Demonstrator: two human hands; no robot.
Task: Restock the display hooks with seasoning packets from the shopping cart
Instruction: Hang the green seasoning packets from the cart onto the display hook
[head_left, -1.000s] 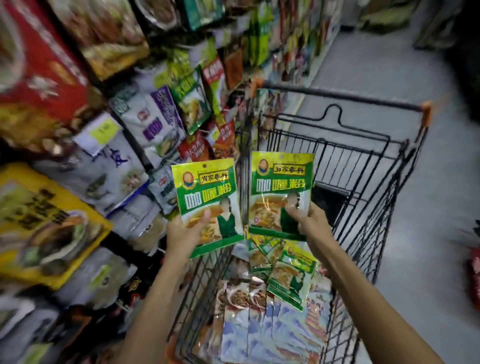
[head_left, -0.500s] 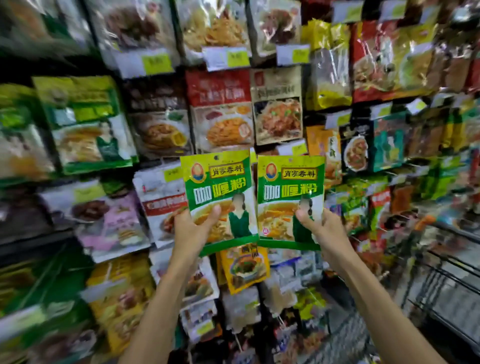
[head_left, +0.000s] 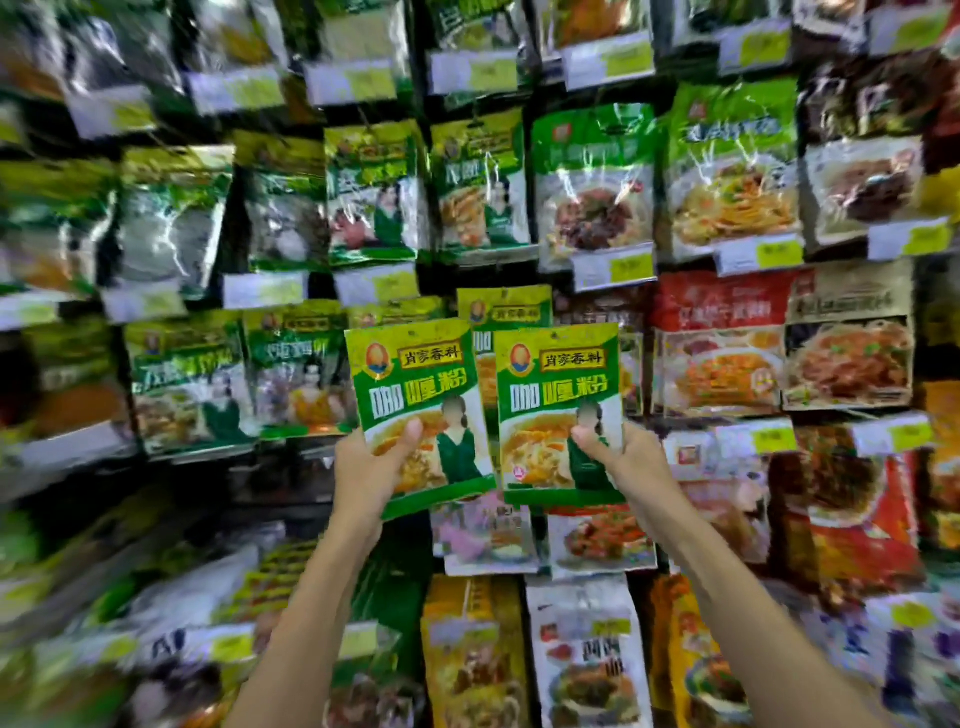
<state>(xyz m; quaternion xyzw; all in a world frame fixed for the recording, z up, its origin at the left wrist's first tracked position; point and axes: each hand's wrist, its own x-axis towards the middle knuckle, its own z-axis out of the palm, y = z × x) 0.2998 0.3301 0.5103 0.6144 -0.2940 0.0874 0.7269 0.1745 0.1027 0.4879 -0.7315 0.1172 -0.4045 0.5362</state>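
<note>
I hold two green and yellow seasoning packets up in front of the hook display. My left hand (head_left: 370, 470) grips the left packet (head_left: 415, 395) by its lower left corner, thumb on its face. My right hand (head_left: 621, 460) grips the right packet (head_left: 558, 395) by its lower right corner. The two packets sit side by side, edges almost touching. Right behind them a matching packet (head_left: 506, 312) hangs on the display, only its top showing. The shopping cart is out of view.
The whole view is filled by rows of hanging packets: green ones (head_left: 480, 187) above and to the left, red ones (head_left: 719, 338) to the right, yellow ones (head_left: 470, 654) below. White and yellow price tags (head_left: 376, 283) stick out at the hook ends.
The view has swung from the cart to the display wall. Both hands have carried their packets up to the row where a matching packet hangs.
</note>
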